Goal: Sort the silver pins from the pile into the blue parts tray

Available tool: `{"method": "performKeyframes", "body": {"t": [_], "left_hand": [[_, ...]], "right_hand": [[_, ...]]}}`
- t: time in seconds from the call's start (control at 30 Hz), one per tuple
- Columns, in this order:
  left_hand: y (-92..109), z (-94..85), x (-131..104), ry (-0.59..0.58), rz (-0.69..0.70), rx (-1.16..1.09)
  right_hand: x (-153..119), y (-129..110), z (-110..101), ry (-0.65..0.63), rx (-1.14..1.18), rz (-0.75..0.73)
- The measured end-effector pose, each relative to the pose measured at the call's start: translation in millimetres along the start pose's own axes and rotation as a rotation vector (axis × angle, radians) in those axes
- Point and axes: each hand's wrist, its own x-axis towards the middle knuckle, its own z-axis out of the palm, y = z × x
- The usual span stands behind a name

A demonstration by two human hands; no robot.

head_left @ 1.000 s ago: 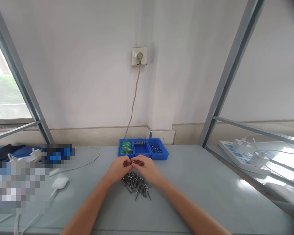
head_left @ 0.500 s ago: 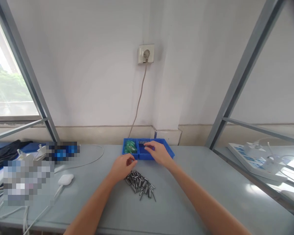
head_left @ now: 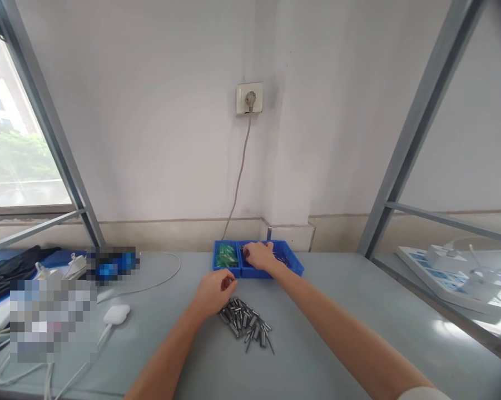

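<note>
A pile of several small grey metal pins (head_left: 247, 325) lies on the grey table (head_left: 317, 333). My left hand (head_left: 213, 290) rests at the pile's far left edge with its fingers curled in, and I see nothing in them. My right hand (head_left: 258, 255) reaches forward into the middle blue tray (head_left: 250, 271), fingertips down among its contents; whether it holds a piece is hidden. To the left, another blue tray holds green parts (head_left: 226, 256). The right blue tray (head_left: 292, 264) holds thin metal pieces.
A white cable runs from the wall socket (head_left: 249, 98) down behind the trays. A white charger and its cords (head_left: 117, 314) lie at the left, with dark cloth (head_left: 12, 266) behind. A white power strip (head_left: 450, 266) sits at the right. Slanted metal frame bars stand on both sides.
My hands were together above the pile holding a small piece. The right hand then moved forward into the middle tray, while the left dropped to the pile's edge. The view shifted slightly.
</note>
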Motion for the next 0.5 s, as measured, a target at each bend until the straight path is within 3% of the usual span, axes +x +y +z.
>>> {"method": "performKeyframes", "body": {"t": [0.5], "left_hand": [[-1.6,2.4,-1.2,0.026,0.019,-0.013]], "right_hand": [[10.5,-8.6,2.8,0.019,-0.048,0.03]]}}
